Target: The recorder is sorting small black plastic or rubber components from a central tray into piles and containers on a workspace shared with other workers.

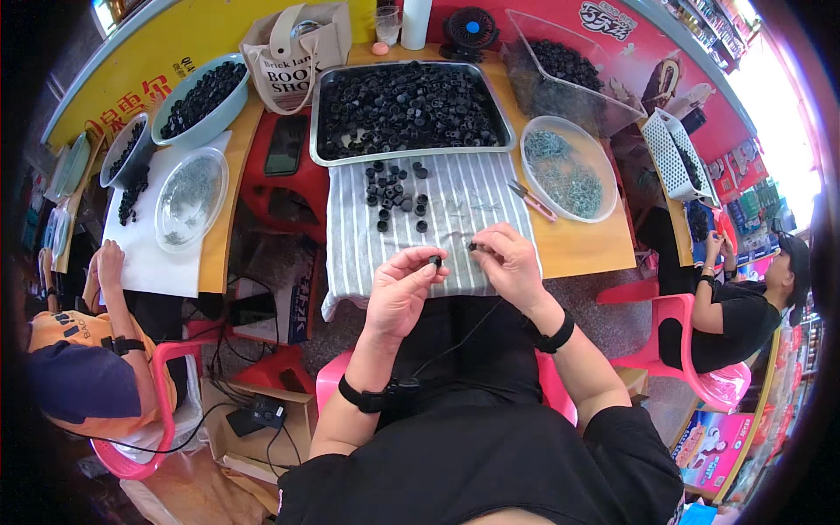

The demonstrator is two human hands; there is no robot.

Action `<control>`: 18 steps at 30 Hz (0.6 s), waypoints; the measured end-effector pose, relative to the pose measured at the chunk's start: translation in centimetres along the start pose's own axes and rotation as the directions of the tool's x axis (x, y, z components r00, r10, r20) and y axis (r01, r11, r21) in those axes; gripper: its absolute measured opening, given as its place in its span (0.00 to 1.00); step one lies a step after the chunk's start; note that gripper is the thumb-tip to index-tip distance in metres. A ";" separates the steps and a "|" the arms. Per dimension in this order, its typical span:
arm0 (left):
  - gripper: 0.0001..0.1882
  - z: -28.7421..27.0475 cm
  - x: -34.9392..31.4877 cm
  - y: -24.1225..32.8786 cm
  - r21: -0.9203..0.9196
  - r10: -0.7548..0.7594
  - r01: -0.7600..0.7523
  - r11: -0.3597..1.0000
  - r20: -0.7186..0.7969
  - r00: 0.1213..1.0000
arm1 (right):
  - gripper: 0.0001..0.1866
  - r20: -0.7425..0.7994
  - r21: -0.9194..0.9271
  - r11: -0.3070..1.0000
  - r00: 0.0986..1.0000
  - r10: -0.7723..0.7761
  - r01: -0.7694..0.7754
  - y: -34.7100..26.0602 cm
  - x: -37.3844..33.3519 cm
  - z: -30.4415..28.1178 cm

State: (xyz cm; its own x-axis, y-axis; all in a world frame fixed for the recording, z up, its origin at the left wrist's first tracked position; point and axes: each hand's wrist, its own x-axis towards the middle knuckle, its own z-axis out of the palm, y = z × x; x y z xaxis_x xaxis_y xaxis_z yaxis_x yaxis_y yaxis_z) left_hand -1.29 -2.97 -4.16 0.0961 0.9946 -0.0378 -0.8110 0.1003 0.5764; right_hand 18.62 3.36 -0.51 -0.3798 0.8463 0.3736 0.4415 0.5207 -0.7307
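My left hand (pixel 402 287) pinches a small round black cap-like part (pixel 435 261) between thumb and fingertips. Close by on the right, my right hand (pixel 511 268) is closed on another small black piece (pixel 473 247), mostly covered by the fingers. The two hands are apart, over the near part of a grey-and-white striped cloth (pixel 350 254). Farther up the cloth lies a loose group of small black parts (pixel 394 192), with a few thin metal pieces (pixel 479 206) to their right. Behind them a metal tray (pixel 411 157) is heaped with many more black parts.
Right of the cloth are pink-handled pliers (pixel 535 203) and a clear lid (pixel 604 203) with thin greenish metal pieces. A clear bin (pixel 604 109), a fan (pixel 471 31) and a tote bag (pixel 282 83) stand behind. People sit at tables on the left (pixel 96 359) and right (pixel 735 306).
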 end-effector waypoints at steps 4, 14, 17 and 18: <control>0.13 0.1 -0.2 -0.1 0.017 0.019 -0.019 1.000 0.000 1.000 | 0.09 -0.044 0.090 0.987 0.989 0.139 -0.134 0.5 -0.8 0.3; 0.14 -0.4 -0.2 0.2 -0.137 -0.027 0.034 0.990 0.046 0.999 | 0.09 -0.059 -0.293 0.933 0.970 -0.237 0.210 0.0 -0.1 1.6; 0.14 -0.4 -0.1 0.1 -0.140 -0.037 0.043 0.989 0.050 0.998 | 0.08 -0.127 -0.055 0.994 0.987 -0.101 0.094 -0.7 -0.7 1.7; 0.14 -0.5 -0.1 0.1 -0.140 -0.037 0.043 0.989 0.046 0.998 | 0.08 -0.157 0.160 0.987 0.987 0.045 -0.019 -1.6 -0.9 1.6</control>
State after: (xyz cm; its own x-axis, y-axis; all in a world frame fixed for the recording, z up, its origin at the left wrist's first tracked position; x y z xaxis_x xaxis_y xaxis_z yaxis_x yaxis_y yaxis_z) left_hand -1.68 -3.07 -4.46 0.1525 0.9881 -0.0214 -0.8789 0.1455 0.4543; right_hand 16.94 1.58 -0.66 -0.2271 0.8759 0.4256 0.3127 0.4795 -0.8200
